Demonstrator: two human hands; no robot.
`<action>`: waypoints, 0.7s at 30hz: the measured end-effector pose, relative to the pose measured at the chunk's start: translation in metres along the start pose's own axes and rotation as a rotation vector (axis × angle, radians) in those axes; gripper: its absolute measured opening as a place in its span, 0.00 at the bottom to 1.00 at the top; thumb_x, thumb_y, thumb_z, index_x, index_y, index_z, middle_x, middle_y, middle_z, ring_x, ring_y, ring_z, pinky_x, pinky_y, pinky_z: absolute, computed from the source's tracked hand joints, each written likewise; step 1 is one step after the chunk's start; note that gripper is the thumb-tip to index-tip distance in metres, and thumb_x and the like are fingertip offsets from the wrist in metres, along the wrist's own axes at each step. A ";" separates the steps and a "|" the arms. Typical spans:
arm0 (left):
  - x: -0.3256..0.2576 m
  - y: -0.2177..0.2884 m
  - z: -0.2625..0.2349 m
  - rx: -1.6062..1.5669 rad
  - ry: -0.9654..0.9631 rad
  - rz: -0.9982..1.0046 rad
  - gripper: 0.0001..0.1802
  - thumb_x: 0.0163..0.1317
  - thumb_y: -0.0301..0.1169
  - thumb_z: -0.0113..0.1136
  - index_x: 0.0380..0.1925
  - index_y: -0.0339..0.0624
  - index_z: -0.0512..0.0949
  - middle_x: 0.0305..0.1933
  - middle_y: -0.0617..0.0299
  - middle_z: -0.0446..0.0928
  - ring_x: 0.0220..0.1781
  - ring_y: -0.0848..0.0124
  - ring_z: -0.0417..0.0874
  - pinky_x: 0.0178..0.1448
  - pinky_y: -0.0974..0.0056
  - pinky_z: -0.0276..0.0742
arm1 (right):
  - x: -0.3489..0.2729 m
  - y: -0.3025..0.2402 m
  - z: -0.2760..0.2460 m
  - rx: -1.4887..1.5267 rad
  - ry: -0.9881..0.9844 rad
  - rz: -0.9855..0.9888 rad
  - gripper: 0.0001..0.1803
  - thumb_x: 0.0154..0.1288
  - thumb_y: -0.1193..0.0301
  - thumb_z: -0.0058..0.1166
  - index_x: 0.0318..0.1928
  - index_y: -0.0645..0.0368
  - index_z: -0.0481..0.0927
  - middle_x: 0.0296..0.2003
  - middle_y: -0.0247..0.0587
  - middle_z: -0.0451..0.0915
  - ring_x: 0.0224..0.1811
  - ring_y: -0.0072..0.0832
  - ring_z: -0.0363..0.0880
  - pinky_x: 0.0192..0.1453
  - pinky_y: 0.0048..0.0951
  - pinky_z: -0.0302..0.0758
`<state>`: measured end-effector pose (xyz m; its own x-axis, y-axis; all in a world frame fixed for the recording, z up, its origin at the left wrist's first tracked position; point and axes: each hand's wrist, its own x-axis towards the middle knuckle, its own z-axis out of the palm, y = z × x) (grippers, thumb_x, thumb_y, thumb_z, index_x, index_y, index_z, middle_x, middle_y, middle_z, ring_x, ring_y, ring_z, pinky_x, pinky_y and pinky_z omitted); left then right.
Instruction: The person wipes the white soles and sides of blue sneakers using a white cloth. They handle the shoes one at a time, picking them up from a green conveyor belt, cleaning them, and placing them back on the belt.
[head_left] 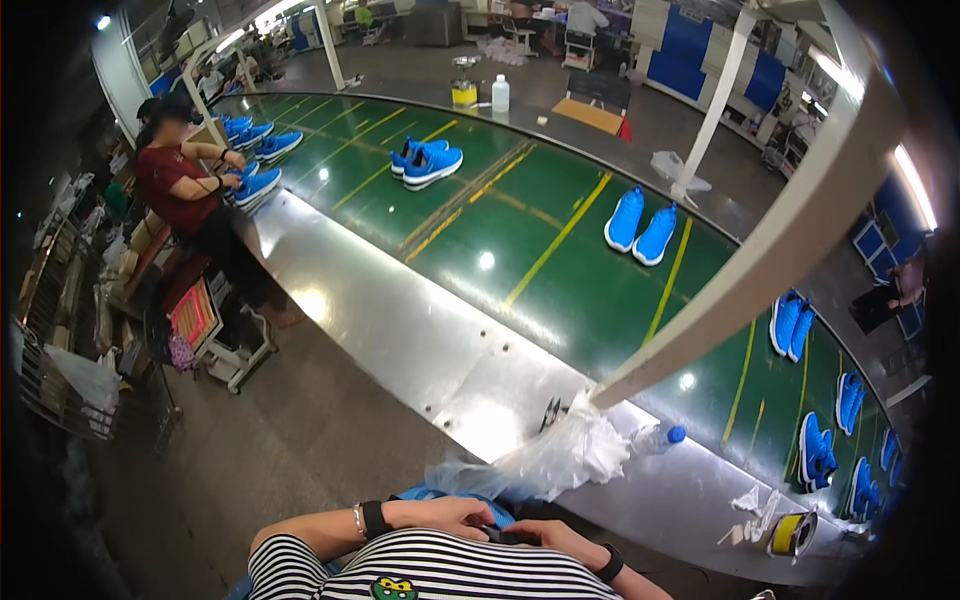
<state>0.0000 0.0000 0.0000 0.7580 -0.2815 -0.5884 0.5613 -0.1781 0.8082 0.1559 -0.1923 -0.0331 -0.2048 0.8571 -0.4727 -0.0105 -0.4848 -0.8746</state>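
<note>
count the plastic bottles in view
2: a white bottle standing beyond the green belt, a blue-capped bottle lying on the steel ledge beside crumpled plastic. More may be hidden.

Green conveyor belt with yellow lines is the landmark. On it: pair of blue shoes toward the far end, second blue pair mid-belt, more blue pairs along its right stretch. Steel ledge runs along the belt's near edge; crumpled clear plastic, a plastic bottle with blue cap and a yellow tape roll lie on it. A person in a red top stands at the belt's far left end. White slanted post crosses above the belt.
</note>
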 end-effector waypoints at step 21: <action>-0.022 -0.069 -0.650 0.863 0.660 -0.066 0.28 0.50 0.43 0.61 0.50 0.46 0.68 0.45 0.40 0.67 0.49 0.48 0.70 0.56 0.55 0.66 | 0.234 -0.400 -0.084 -0.301 1.158 -1.339 0.16 0.55 0.62 0.58 0.43 0.49 0.71 0.29 0.33 0.69 0.31 0.23 0.63 0.32 0.26 0.62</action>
<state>0.1607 0.6310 -0.0574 0.9088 0.2684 -0.3193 0.3797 -0.8492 0.3669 0.1942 0.2168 0.1971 0.5134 0.3377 0.7889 0.6106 0.5022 -0.6123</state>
